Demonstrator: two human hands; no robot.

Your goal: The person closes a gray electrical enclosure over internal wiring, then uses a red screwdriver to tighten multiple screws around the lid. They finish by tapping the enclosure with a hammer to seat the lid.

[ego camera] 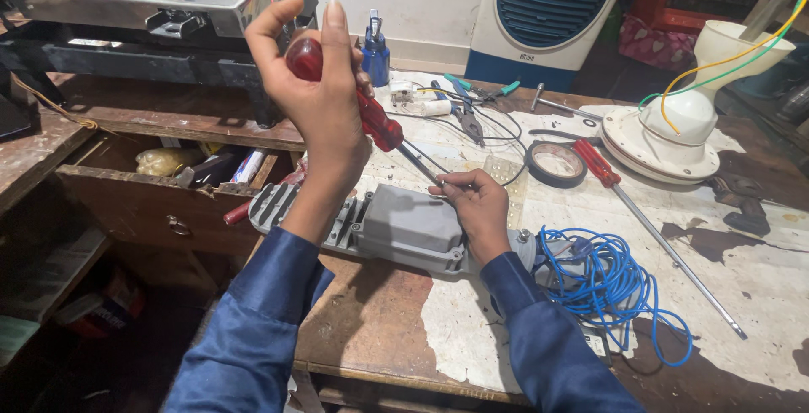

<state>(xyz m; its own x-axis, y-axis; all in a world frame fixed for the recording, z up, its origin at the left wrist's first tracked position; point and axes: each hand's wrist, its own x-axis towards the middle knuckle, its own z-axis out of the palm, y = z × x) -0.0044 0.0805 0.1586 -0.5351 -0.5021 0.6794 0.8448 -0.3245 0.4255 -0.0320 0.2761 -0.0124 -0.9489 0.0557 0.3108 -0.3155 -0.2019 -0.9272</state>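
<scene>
On the worktop point(758, 278) the grey casing point(396, 227) lies at the near edge. The left hand point(316, 93) grips a red screwdriver point(371, 114); the right hand point(476, 206) pinches its tip onto the casing. A slip could jab those fingers.

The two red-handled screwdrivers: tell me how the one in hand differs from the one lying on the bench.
The held screwdriver is gripped by the left hand and slants down to the grey housing, its tip steadied by the right hand; the bench screwdriver lies flat and untouched beside the tape roll. The held one's shaft shows short, the bench one's long and bare. Both have red handles and metal shafts.
</scene>
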